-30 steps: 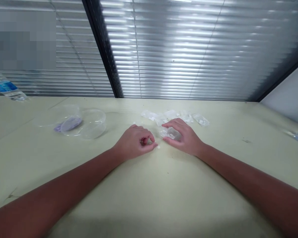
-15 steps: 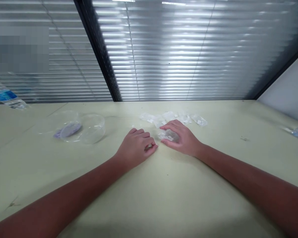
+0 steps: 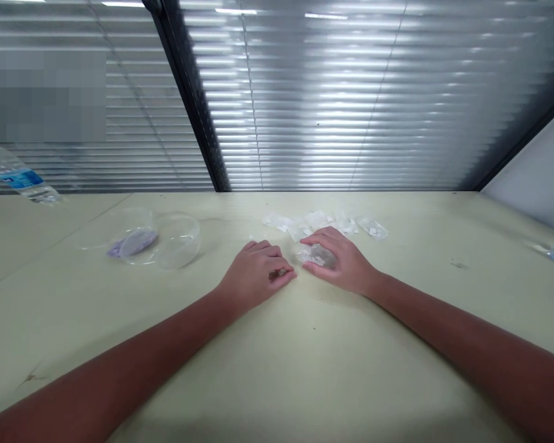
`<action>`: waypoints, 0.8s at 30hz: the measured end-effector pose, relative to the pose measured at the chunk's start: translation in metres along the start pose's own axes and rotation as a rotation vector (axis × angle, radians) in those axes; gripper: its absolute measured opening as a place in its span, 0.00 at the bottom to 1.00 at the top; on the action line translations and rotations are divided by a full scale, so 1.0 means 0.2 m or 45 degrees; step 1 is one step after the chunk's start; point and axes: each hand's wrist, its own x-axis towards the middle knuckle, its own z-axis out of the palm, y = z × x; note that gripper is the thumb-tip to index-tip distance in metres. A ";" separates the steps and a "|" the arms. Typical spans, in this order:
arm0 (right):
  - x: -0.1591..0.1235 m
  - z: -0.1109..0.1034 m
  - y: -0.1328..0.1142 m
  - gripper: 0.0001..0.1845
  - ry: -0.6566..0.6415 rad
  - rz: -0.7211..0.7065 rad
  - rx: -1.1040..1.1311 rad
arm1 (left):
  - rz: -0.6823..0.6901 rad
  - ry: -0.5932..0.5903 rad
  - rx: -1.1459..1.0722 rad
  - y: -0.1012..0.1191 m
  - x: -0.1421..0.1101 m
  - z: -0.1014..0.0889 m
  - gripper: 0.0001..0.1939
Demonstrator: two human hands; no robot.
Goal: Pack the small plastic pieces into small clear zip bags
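Fingers of the left hand (image 3: pixel 253 277) were uncurled since the earlier head pictures and were laid flatter on the surface (image 3: pixel 50 258), and the whole view was tilted slightly. In the head view, the left hand was loosely half closed, and a small pale piece (image 3: pixel 277 274) was seen under its fingers; whether this piece was gripped could not be told. The right hand (image 3: pixel 346 261) was cupped over a small clear plastic bag (image 3: pixel 316 255), which appeared to be held between the fingers and thumb. Both hands were kept just apart. Behind them, a loose row of similar clear bags (image 3: pixel 305 221) with white bits inside was spread. To the left, a round clear plastic tub (image 3: pixel 178 241) was placed beside a clear round lid (image 3: pixel 132 243) with something purple under it. A plastic water bottle (image 3: pixel 21 178) was seen at the far left, and another plastic bottle (image 3: pixel 551 254) at the right edge.
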 end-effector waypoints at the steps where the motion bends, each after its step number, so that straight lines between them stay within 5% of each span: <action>1: 0.00 0.00 0.00 0.19 0.000 0.000 0.000 | 0.015 -0.005 0.017 0.00 0.00 0.00 0.11; 8: 0.00 0.00 0.00 0.19 0.001 -0.014 0.002 | 0.117 -0.005 0.090 0.00 0.01 -0.02 0.13; 16: 0.00 0.01 -0.03 0.23 -0.050 -0.146 -0.005 | -0.478 0.184 -0.667 0.03 0.01 -0.02 0.17; 24: -0.01 0.02 -0.06 0.21 -0.089 -0.129 0.076 | -0.381 0.043 -0.728 0.07 0.00 0.00 0.14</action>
